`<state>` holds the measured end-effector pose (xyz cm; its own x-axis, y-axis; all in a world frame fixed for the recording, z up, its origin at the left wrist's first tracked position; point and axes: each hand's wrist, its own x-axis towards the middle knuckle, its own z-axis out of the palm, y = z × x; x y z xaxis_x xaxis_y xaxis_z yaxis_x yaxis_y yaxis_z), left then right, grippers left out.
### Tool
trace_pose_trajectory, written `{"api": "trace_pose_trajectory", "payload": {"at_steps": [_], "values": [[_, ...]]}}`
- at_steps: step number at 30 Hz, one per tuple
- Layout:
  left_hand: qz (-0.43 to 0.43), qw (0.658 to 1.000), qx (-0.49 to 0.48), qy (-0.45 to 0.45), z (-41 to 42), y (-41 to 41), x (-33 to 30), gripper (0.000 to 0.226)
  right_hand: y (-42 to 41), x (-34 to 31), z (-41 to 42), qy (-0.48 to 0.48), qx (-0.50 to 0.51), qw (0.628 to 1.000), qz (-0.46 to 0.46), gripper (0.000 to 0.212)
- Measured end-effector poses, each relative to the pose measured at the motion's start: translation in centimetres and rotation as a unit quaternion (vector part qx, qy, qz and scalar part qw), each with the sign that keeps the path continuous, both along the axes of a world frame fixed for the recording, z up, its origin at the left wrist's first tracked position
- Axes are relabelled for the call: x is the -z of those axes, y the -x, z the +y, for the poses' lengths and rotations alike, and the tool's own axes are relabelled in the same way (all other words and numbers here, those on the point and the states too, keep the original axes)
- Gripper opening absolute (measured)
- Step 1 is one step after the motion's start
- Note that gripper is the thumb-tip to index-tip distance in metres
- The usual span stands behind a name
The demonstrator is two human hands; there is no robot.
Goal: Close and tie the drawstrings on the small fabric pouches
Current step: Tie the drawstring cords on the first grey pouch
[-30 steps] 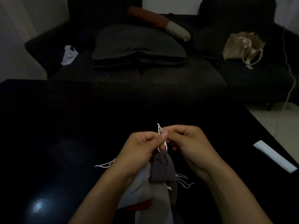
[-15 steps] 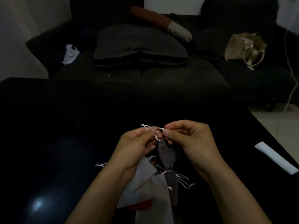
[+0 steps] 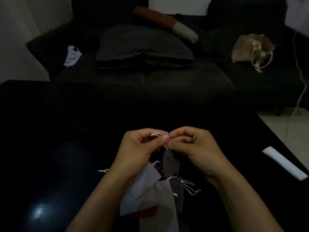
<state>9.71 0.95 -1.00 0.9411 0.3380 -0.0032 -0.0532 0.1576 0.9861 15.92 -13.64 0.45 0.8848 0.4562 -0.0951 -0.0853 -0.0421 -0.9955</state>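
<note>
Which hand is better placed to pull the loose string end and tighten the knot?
Left, probably. The left hand pinches the drawstring where its free end sticks up; the right hand pinches near the grey pouch.

Two hands, left (image 3: 137, 146) and right (image 3: 192, 143), one hanging grey pouch (image 3: 170, 164), one tote bag (image 3: 250, 49), one white strip (image 3: 284, 164)

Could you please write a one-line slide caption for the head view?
Both hands, left and right, pinch the drawstring of a hanging grey pouch above a pouch pile.
</note>
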Motion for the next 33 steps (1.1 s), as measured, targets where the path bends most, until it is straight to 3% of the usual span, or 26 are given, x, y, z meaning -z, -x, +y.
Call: {"api": "trace_pose_trajectory", "payload": {"at_steps": [7,14,18,22,27,30,33], "values": [[-0.081,0.989,-0.029,-0.120,-0.5,0.2,-0.2,0.012,0.7,0.2,0.8,0.021,0.012,0.998,-0.055,0.012],[-0.102,0.970,-0.069,-0.210,-0.8,0.2,0.1,0.014,1.0,0.1,1.2,-0.061,0.094,0.993,0.038,0.017],[-0.142,0.943,-0.102,-0.282,-0.8,0.2,0.2,0.017,1.1,-0.2,1.4,-0.112,0.084,0.986,0.086,0.019],[-0.153,0.928,-0.131,-0.314,-0.8,0.3,0.1,0.019,1.3,-0.5,1.7,-0.184,0.080,0.968,0.149,0.014],[-0.146,0.908,-0.137,-0.368,-0.6,0.2,0.5,0.016,0.7,-0.5,1.3,-0.242,0.126,0.940,0.205,0.023],[-0.131,0.911,-0.133,-0.367,0.1,0.2,0.5,0.013,-0.2,-0.4,0.9,-0.270,0.138,0.923,0.238,0.023],[-0.067,0.953,-0.135,-0.263,0.7,-0.1,0.2,0.018,-0.8,-0.6,0.3,-0.290,0.153,0.912,0.245,0.020]]}}
